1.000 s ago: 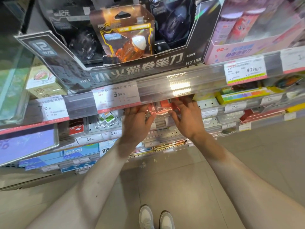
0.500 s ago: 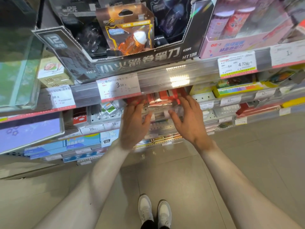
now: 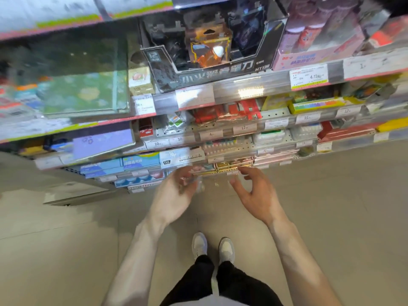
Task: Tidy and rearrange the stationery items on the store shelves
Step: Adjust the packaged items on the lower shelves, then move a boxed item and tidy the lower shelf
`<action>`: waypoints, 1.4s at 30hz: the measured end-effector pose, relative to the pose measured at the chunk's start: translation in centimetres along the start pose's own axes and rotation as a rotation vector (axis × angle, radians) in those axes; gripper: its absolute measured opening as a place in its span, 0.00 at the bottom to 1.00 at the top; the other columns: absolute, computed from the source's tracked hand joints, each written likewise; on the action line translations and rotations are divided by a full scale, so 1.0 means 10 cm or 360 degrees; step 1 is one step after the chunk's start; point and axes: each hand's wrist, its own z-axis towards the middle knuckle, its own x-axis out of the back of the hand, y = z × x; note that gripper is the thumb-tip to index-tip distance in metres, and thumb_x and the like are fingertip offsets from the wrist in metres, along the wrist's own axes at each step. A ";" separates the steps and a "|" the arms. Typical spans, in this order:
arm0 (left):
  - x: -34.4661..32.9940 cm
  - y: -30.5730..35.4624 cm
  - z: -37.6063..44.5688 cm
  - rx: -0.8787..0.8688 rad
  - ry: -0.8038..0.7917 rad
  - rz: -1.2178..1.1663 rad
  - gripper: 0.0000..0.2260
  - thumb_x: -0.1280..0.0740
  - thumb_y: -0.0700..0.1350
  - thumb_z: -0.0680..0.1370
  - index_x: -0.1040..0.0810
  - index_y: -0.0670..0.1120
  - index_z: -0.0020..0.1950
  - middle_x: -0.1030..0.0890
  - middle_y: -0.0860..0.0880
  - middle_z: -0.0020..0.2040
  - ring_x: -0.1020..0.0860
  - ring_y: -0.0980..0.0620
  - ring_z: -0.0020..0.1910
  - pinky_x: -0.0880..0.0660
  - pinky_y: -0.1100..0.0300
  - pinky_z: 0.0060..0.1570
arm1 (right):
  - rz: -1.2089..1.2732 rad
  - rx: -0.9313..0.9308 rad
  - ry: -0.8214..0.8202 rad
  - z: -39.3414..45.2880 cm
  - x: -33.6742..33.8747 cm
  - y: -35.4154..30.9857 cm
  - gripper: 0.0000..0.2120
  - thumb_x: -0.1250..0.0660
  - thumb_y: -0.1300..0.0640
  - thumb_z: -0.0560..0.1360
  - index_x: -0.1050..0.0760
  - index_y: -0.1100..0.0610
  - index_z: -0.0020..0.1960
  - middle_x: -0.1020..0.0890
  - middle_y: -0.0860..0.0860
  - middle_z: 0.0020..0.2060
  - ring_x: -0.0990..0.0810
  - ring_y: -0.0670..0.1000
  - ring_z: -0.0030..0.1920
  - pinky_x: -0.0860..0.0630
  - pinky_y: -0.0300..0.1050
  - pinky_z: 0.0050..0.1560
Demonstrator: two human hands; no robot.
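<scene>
Progress: the red packets are seen lying on the second shelf, under the black display box; that row is judged dealt with, though some packets sit tilted.
Left to do: the lower shelves with pale boxes and blue packs are judged not yet handled.
Left hand: held in the air in front of the lowest shelves, fingers loosely curled; blur hides whether something small and clear is pinched, so its grip cannot be told.
Right hand: spread and relaxed, palm turned inward, nothing held or touched.
Stationery: all kept on the shelves, none carried for certain.
</scene>
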 end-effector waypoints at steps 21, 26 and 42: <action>2.56 -0.48 -0.07 -0.0319 0.0117 -0.0141 0.04 0.34 0.53 0.79 0.21 0.62 0.48 0.18 0.61 0.45 0.20 0.61 0.47 0.23 0.62 0.51 | -0.0243 0.0240 0.0322 -0.07 -0.19 -2.48 0.13 0.35 0.44 0.79 0.22 0.49 0.59 0.16 0.42 0.46 0.18 0.42 0.42 0.22 0.42 0.48; 3.06 -0.47 -0.05 -0.0450 0.0201 -0.0083 0.09 0.35 0.56 0.79 0.21 0.57 0.57 0.18 0.60 0.48 0.20 0.63 0.48 0.22 0.61 0.51 | -0.0254 0.0359 0.0345 -0.01 -0.19 -2.99 0.13 0.36 0.43 0.79 0.21 0.47 0.58 0.18 0.39 0.44 0.19 0.40 0.43 0.22 0.40 0.47; 3.85 0.87 0.35 -0.0498 0.0586 -0.0591 0.17 0.36 0.57 0.80 0.28 0.50 0.65 0.17 0.50 0.46 0.17 0.51 0.39 0.19 0.53 0.36 | -0.0074 0.0622 0.0882 0.60 0.75 -4.26 0.15 0.40 0.42 0.80 0.23 0.50 0.57 0.18 0.44 0.43 0.19 0.49 0.42 0.23 0.49 0.48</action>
